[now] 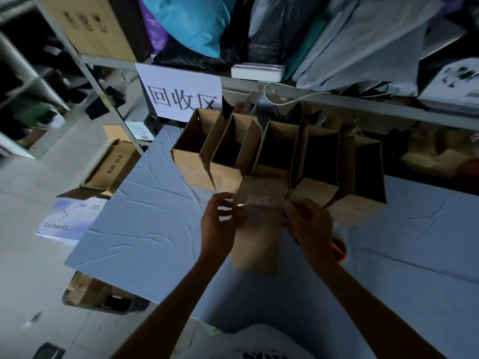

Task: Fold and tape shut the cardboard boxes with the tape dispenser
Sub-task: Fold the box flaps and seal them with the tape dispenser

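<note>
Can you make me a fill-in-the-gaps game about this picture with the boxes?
1. The cloth is coloured ___.
2. The left hand and right hand hold one box, made of ___.
3. The row of boxes behind it all have their tops ___.
4. The paper sign with black writing is coloured ___.
Missing words: blue; cardboard; open; white.

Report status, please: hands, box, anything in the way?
Left hand pinches cardboard box at left edge. Right hand at right edge, grip unclear. Orange tape dispenser half hidden behind it. Open boxes close behind.
</note>
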`<state>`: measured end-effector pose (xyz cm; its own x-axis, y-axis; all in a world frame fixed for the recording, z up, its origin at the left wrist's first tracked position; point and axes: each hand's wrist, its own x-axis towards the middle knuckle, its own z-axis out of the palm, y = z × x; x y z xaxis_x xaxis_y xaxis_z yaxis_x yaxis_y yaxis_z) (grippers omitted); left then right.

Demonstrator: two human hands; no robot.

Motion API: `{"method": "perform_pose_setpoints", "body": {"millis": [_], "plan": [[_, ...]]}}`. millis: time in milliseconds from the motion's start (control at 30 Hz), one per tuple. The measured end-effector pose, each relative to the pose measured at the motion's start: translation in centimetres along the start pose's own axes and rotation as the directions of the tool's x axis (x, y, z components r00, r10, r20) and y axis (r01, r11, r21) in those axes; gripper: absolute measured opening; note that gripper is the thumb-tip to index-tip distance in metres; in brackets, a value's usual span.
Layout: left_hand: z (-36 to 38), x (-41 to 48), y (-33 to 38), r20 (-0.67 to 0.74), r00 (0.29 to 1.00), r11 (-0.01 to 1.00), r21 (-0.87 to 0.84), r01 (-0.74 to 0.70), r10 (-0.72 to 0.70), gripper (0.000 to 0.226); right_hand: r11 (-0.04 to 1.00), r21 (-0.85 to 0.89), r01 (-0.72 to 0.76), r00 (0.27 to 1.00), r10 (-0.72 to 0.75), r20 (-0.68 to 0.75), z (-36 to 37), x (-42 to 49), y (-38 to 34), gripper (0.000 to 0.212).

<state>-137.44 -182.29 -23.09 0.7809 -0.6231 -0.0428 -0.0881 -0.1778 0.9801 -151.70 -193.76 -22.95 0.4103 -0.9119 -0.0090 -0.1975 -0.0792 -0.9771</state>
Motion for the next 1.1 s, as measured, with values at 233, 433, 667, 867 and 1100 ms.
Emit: {"method": "perform_pose_setpoints", "body": {"millis": [233,433,667,867,1100], "plan": [[0.0,0.0,0.7,0.033,0.999,0.999,0.039,-0.021,0.019,0.037,0.994,-0.043,0.102,0.995,-0.101,0.018,-0.8,-0.5,-0.7,0.005],[0.1,-0.7,0.6,0.073,0.997,0.994,0.104,-0.031,0.024,0.033,0.988,-0.099,0.117,0.993,-0.114,0.032,-1.5,-1.6,0.8,0.010],[-0.1,0.2,0.8,0.124,0.988,0.977,0.176,-0.118,0.097,0.032,0.964,-0.153,0.217,0.976,-0.208,0.072,-1.6,-1.2,0.7,0.017],[-1.0,1.3,0.7,0.270,0.950,0.937,0.262,-0.231,0.159,0.021,0.897,-0.296,0.329,0.940,-0.284,0.187,-1.7,-0.2,0.4,0.012],[-0.8,1.1,0.9,0.246,0.952,0.933,0.262,-0.245,0.181,0.015,0.830,-0.367,0.420,0.901,-0.333,0.278,-1.2,-0.1,-0.6,0.024]]}}
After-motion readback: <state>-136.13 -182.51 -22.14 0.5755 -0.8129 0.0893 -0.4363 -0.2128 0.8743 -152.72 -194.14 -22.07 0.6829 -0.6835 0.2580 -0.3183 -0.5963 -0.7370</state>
